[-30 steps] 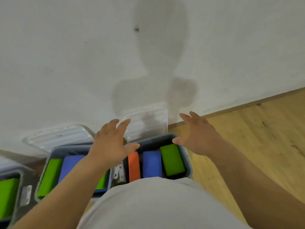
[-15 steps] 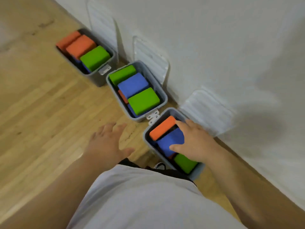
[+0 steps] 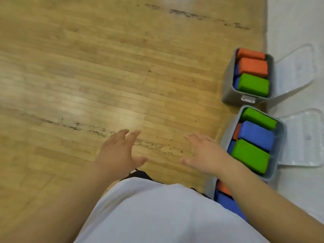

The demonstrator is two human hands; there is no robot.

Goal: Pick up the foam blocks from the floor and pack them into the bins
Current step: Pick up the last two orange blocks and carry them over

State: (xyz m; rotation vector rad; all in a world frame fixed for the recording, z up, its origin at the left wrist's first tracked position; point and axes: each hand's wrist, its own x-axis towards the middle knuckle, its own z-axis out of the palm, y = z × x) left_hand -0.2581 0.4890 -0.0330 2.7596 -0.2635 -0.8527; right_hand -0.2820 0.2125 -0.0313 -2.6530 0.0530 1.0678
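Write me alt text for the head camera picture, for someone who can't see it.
A person's left hand and right hand reach out, open and empty, above a wooden floor. At the right, grey bins packed with orange, green and blue foam blocks stand in a row along a white wall, lids open.

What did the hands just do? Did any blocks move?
The right hand came off the blue block in the nearest bin and now hovers open over the floor. Nothing was picked up. The left hand stayed open and empty; the blocks in the middle bin and far bin stayed put.
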